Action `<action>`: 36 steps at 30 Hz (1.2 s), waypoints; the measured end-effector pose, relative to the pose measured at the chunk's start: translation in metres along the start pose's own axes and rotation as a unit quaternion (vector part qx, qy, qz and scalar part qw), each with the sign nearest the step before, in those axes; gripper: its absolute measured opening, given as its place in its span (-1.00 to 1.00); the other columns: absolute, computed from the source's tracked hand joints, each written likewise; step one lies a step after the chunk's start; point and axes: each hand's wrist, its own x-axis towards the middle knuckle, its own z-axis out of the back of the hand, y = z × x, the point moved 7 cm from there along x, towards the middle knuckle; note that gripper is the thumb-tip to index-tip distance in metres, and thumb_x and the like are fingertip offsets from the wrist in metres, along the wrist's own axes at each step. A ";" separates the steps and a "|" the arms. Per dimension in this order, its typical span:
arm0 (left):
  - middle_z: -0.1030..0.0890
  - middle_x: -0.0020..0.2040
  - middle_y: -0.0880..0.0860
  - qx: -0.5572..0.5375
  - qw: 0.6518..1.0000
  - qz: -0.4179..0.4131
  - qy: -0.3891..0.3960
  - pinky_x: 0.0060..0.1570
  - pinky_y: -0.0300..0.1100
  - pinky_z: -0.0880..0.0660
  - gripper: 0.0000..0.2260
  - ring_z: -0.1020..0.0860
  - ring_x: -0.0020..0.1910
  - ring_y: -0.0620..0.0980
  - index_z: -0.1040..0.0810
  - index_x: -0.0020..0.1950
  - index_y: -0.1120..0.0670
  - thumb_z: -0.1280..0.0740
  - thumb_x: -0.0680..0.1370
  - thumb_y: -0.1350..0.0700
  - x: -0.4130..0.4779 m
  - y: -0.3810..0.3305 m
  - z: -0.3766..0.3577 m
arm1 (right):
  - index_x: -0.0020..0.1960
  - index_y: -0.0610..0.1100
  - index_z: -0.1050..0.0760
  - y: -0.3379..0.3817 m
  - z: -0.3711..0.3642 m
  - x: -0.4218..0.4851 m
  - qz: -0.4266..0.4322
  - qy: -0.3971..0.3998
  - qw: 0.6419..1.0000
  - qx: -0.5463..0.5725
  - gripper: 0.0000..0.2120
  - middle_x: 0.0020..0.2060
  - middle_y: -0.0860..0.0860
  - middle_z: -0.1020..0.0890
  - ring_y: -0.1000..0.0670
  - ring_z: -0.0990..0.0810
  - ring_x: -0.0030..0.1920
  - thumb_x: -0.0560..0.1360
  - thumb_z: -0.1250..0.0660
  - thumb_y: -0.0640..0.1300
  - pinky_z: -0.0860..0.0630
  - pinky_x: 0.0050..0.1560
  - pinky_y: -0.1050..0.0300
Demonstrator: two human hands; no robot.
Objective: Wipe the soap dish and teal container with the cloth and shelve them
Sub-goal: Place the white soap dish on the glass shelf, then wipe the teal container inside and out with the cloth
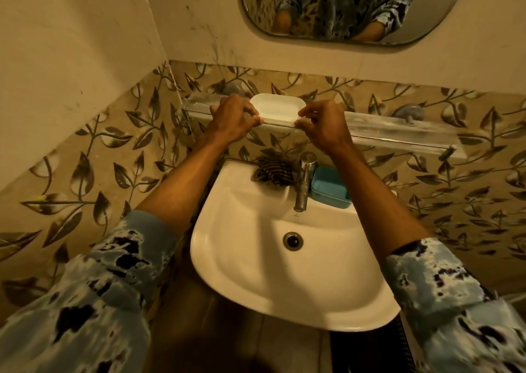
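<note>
A white oval soap dish [277, 107] rests on the glass shelf [398, 129] above the sink. My left hand [233, 117] pinches its left end and my right hand [323, 126] pinches its right end with thumb and fingers. A teal container [327, 187] stands on the sink's back ledge, right of the tap. The dark striped cloth [271, 170] lies bunched on the ledge left of the tap, with neither hand on it.
The white sink [256, 273] juts out below with a chrome tap [303, 184] at its back and a drain [292, 240]. A mirror [341, 8] hangs above the shelf. Leaf-patterned tiled walls close in on the left and behind.
</note>
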 end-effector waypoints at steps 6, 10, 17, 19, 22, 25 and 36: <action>-0.54 0.27 0.03 -0.036 0.998 0.008 -0.058 0.31 0.12 -0.32 -0.67 -0.44 0.30 0.02 -0.60 0.15 0.01 -0.43 0.43 -0.05 -0.010 0.008 0.006 | 0.20 -0.17 -0.50 0.001 0.022 -0.036 0.080 -0.145 0.986 0.010 -0.70 0.15 -0.14 -0.54 -0.01 -0.49 0.13 0.47 -0.36 -0.18 -0.41 0.10 0.29; -0.58 0.04 0.06 -0.121 0.964 0.021 -0.236 0.05 -0.04 -0.56 -0.86 -0.54 0.04 -0.05 -0.58 -0.02 0.04 -0.29 0.50 0.04 -0.052 0.030 0.012 | -0.04 -0.27 -0.52 -0.044 0.031 -0.093 0.082 -0.257 0.963 -0.006 -0.86 -0.09 -0.20 -0.54 0.05 -0.42 -0.03 0.42 -0.26 -0.32 -0.27 -0.02 0.49; -0.60 -0.03 0.19 -0.096 0.975 0.128 -0.153 -0.06 -0.20 -0.47 -0.90 -0.56 -0.06 0.11 -0.61 -0.07 0.18 -0.31 0.50 0.23 -0.124 0.087 -0.085 | 0.14 -0.27 -0.51 -0.167 -0.022 -0.138 -0.149 -0.111 0.982 -0.043 -0.74 0.17 -0.24 -0.54 -0.20 -0.49 0.23 0.45 -0.34 -0.33 -0.47 0.24 0.10; -0.61 -0.02 0.17 -0.074 0.982 0.135 -0.110 -0.03 -0.11 -0.49 -0.90 -0.56 -0.04 0.13 -0.62 -0.06 0.17 -0.31 0.49 0.25 -0.131 0.091 -0.109 | 0.25 -0.24 -0.47 -0.181 -0.035 -0.132 -0.168 -0.065 0.981 -0.078 -0.65 0.26 -0.20 -0.52 -0.19 -0.46 0.30 0.47 -0.37 -0.27 -0.42 0.34 -0.04; -0.62 0.00 0.16 -0.068 0.983 0.152 -0.073 0.06 0.08 -0.53 -0.91 -0.57 -0.03 0.11 -0.62 -0.06 0.16 -0.33 0.49 0.24 -0.133 0.089 -0.134 | 0.31 -0.20 -0.43 -0.194 -0.049 -0.118 -0.171 -0.004 0.975 -0.142 -0.59 0.30 -0.16 -0.51 -0.17 -0.43 0.34 0.49 -0.37 -0.18 -0.24 0.45 -0.03; -0.60 0.05 0.15 -0.062 0.985 0.159 -0.030 0.13 0.15 -0.49 -0.90 -0.56 0.02 0.11 -0.60 -0.02 0.14 -0.34 0.49 0.21 -0.123 0.082 -0.156 | 0.32 -0.18 -0.43 -0.206 -0.058 -0.109 -0.152 0.043 0.967 -0.202 -0.63 0.31 -0.15 -0.51 -0.14 -0.38 0.39 0.53 -0.32 -0.17 0.02 0.52 0.00; -0.48 0.32 0.15 0.004 0.989 0.005 0.145 0.33 0.09 -0.36 -0.47 -0.40 0.34 0.14 -0.42 0.33 0.15 -0.46 0.40 0.10 -0.026 0.057 -0.215 | -0.12 -0.18 -0.66 -0.195 -0.008 -0.178 -0.335 -0.011 0.921 0.200 -0.88 -0.13 -0.20 -0.68 -0.13 -0.64 -0.09 0.49 -0.39 -0.14 -0.58 -0.17 0.02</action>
